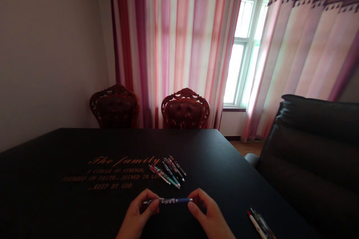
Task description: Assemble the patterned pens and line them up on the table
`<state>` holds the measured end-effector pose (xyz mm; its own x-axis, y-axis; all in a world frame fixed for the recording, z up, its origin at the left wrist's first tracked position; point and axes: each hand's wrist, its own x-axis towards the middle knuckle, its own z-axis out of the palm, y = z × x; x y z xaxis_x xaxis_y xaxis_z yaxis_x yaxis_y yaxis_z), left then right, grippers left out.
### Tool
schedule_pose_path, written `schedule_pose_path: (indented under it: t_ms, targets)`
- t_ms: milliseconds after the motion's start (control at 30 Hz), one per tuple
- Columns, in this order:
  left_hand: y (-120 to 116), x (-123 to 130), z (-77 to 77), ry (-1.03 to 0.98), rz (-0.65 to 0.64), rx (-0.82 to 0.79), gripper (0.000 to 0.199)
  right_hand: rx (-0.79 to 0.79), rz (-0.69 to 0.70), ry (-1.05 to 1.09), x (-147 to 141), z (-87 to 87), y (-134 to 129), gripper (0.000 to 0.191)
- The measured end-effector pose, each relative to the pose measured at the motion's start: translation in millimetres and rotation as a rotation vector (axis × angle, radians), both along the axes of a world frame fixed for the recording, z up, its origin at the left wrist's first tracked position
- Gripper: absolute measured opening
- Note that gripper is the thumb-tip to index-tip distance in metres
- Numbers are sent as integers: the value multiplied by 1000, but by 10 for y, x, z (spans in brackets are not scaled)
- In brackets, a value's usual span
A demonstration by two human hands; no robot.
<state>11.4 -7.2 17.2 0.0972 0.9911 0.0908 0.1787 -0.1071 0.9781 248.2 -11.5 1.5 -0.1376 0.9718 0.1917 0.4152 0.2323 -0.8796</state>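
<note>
My left hand (137, 213) and my right hand (209, 214) hold a slim blue patterned pen (168, 201) level above the black table (196, 145), pinching it between fingers and thumbs at opposite ends. Just beyond my hands lies a loose group of several patterned pens (167, 171), untouched. Another small bunch of pens (259, 224) lies at the table's right front, well to the right of my right hand.
Gold lettering (112, 171) is printed on the tabletop left of the pens. Two carved dark-red chairs (185, 109) stand beyond the far edge, before striped curtains and a bright window (244, 52). A dark sofa (311, 157) sits along the right side.
</note>
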Motion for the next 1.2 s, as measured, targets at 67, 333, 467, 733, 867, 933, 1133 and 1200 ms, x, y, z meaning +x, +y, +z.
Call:
schedule_pose_path:
  t_ms: [67,333,467,733,867,933,1133,1200]
  targets:
    - [-5,0,9,-1,-1,-6,37,-23,0,7,3,-1,-2,37]
    - [16,-10,-38,-25,-7,-8,36,-28,22,23,13,16,-13,28]
    - [16,-8,-42,-20,-19,0,36,-60,54,109,10,-11,3,25]
    - [-2,-2,-29,-3,-18,-3,35,-92,73,211,0,-75,-7,25]
    - [-7,6,-6,4,-12,-7,36,-82,50,177,3,-100,3,27]
    - [-4,8,-13,3,-13,-5,35,-80,39,173,0,-111,10,27]
    - [20,-8,-83,-11,-20,-10,33,-93,51,187,2,-145,28,24]
    - [37,-27,-93,-7,-3,-4,35,-90,44,173,29,-154,44,23]
